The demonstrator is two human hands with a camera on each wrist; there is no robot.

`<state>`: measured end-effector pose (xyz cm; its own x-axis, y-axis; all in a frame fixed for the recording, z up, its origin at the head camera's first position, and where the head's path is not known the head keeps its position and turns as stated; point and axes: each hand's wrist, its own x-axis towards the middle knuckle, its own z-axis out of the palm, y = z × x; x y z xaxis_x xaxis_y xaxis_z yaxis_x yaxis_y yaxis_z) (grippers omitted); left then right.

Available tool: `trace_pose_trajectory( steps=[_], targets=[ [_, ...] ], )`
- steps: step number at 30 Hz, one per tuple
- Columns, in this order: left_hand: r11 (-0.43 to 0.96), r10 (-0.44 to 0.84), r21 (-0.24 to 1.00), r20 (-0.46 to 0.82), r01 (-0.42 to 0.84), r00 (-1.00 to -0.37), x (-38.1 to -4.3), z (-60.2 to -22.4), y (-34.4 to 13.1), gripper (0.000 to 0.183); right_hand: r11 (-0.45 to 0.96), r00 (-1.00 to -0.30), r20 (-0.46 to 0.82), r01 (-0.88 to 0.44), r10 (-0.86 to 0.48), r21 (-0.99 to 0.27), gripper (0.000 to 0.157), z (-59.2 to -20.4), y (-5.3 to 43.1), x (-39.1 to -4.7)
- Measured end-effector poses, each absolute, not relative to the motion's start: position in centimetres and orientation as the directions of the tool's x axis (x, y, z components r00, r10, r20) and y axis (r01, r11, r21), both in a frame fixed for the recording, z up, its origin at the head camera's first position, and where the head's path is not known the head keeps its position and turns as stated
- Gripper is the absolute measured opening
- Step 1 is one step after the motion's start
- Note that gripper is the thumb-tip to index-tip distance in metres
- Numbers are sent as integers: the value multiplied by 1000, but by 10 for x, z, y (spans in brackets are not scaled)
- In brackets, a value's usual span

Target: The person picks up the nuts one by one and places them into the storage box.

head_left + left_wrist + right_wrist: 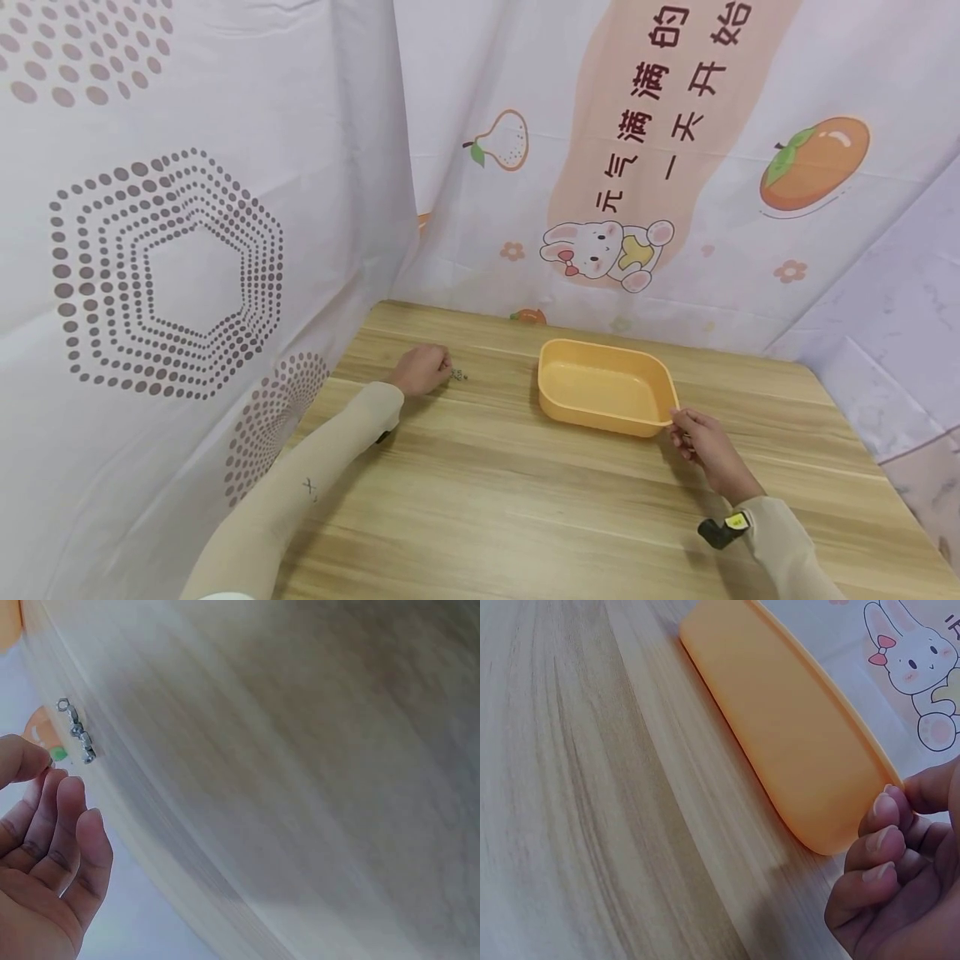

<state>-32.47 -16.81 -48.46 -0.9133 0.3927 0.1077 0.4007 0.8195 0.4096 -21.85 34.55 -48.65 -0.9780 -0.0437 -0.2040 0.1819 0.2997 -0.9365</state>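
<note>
A small heap of metal nuts [458, 375] lies on the wooden table, left of a yellow-orange plastic basin [600, 423]. Beside the heap is my left hand [422, 369]; in the left wrist view its thumb and index fingertip meet on a tiny metal nut [50, 762], mostly hidden by the fingertips. The other nuts [77, 730] sit just past those fingers. My right hand [705, 450] pinches the basin's near right corner at the rim, thumb on top and fingers curled beneath, as the right wrist view also shows. The basin's inside holds nothing visible.
The wood-grain table [465, 500] reaches back to a printed curtain [480, 233] with a rabbit and fruit. Another white curtain [322, 208] with dotted patterns hangs along the left edge. A dark wrist camera [722, 533] sticks out from the right sleeve.
</note>
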Motion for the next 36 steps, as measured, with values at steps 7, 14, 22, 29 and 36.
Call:
trace_pose_trajectory(
  steps=[7,14,22,29,36],
  targets=[
    [811,401,415,119,412,-908,-325,-484,-165,10,295,-976,-212,190,-44,-936,39,-486,346,-221],
    [798,402,431,138,420,-905,-324,-483,-158,10,290,-978,-203,180,-51,-940,39,-487,347,-222],
    [782,400,451,166,430,-901,-323,-480,-151,10,291,-979,-197,175,-45,-941,44,-486,346,-218],
    [768,415,457,177,448,-892,-322,-478,-147,11,299,-980,-195,175,-37,-938,46,-488,347,-219],
    [757,428,462,182,461,-885,-323,-476,-143,11,288,-973,-228,209,-36,-935,41,-488,348,-222]
  ],
)
